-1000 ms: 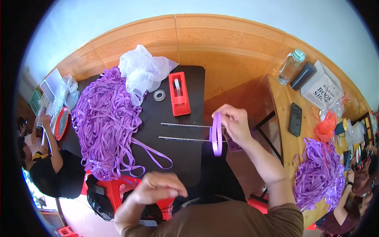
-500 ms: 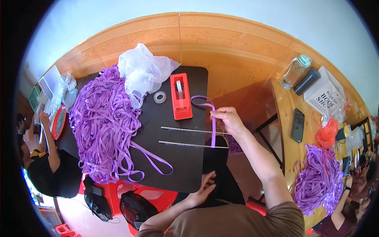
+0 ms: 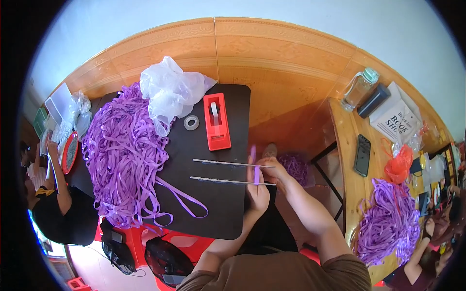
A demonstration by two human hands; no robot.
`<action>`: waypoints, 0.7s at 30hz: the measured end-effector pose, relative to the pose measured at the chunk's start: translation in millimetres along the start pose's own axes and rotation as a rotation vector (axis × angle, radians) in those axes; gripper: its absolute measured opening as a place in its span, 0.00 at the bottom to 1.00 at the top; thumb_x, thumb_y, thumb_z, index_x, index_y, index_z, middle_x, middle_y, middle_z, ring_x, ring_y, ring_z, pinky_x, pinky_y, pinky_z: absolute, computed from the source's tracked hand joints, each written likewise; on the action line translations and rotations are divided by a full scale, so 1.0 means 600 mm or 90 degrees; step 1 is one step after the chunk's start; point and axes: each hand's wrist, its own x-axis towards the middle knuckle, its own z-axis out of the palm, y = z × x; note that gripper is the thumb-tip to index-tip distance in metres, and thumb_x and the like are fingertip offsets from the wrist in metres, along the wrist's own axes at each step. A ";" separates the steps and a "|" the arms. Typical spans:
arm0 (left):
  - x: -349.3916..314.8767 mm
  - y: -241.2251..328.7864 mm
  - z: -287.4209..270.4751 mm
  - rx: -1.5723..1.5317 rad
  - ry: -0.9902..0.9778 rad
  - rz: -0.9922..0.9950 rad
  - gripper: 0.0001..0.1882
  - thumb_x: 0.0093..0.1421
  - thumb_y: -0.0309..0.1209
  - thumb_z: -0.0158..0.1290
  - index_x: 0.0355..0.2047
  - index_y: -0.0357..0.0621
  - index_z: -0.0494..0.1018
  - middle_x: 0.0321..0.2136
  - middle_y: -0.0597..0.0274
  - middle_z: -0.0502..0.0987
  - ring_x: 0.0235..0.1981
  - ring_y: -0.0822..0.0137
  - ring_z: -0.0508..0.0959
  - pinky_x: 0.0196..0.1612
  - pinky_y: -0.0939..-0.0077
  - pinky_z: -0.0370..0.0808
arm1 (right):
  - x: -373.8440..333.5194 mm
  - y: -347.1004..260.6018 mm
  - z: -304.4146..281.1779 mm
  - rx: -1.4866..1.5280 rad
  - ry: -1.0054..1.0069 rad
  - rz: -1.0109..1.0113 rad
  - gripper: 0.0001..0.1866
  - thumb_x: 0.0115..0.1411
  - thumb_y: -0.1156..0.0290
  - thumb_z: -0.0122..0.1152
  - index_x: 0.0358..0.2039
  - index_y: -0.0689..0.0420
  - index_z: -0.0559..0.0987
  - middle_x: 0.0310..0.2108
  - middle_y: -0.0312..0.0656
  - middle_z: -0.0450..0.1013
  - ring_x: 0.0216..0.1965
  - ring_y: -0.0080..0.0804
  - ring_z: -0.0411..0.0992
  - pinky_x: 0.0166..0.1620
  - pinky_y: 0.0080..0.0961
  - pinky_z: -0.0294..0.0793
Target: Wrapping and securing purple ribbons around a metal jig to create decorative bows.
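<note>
Two thin metal rods lie side by side, their right ends sticking out past the dark table edge. A purple ribbon crosses both rods near those ends. My left hand is under the rod ends, palm up, its visible fingers stretched upward beside the ribbon; the rods hide part of them. Just right of the ribbon, my right hand has its fingers bent together at the ribbon's upper part; the fingertips are partly hidden. A large heap of purple ribbon covers the table's left side, with one loose loop trailing toward the rods.
Beyond the rods stand a red tape dispenser, a tape roll and a white plastic bag. A wooden table at right holds a phone, bottles and more ribbon. Other people sit at both sides.
My left hand has risen from beside my lap to beneath the rod ends. My right hand has come down and inward, and the ribbon's upper loop no longer shows spread out.
</note>
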 end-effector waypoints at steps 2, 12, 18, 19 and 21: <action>-0.003 -0.002 -0.006 0.011 -0.016 0.002 0.16 0.66 0.26 0.43 0.52 0.32 0.64 0.50 0.51 0.69 0.51 0.63 0.68 0.55 0.69 0.64 | 0.009 0.025 -0.011 -0.036 0.030 0.005 0.04 0.52 0.77 0.60 0.24 0.65 0.78 0.21 0.42 0.74 0.22 0.31 0.72 0.23 0.28 0.72; -0.058 0.039 -0.038 -0.009 -0.027 -0.162 0.10 0.67 0.28 0.42 0.32 0.39 0.71 0.29 0.65 0.73 0.33 0.74 0.71 0.40 0.78 0.68 | -0.105 0.062 0.000 -0.270 0.110 -0.151 0.07 0.53 0.73 0.61 0.27 0.65 0.80 0.21 0.37 0.74 0.24 0.24 0.71 0.26 0.21 0.68; -0.123 0.050 -0.097 0.035 -0.032 -0.277 0.11 0.67 0.31 0.43 0.32 0.40 0.73 0.29 0.66 0.75 0.35 0.75 0.72 0.44 0.80 0.67 | -0.167 0.111 0.004 -0.283 0.253 -0.486 0.04 0.52 0.84 0.56 0.27 0.64 0.79 0.26 0.41 0.74 0.29 0.23 0.71 0.32 0.20 0.68; -0.129 0.053 -0.105 0.030 -0.050 -0.300 0.11 0.67 0.31 0.43 0.33 0.40 0.73 0.30 0.66 0.75 0.35 0.75 0.72 0.44 0.80 0.67 | -0.181 0.106 0.017 -0.283 0.255 -0.482 0.04 0.52 0.84 0.56 0.27 0.64 0.79 0.26 0.41 0.74 0.29 0.23 0.71 0.32 0.20 0.68; -0.138 0.063 -0.115 0.026 -0.068 -0.327 0.11 0.67 0.30 0.43 0.33 0.39 0.73 0.30 0.65 0.75 0.35 0.76 0.72 0.44 0.80 0.67 | -0.195 0.103 0.042 -0.323 0.271 -0.634 0.05 0.50 0.85 0.57 0.28 0.63 0.78 0.25 0.42 0.73 0.29 0.30 0.71 0.34 0.22 0.68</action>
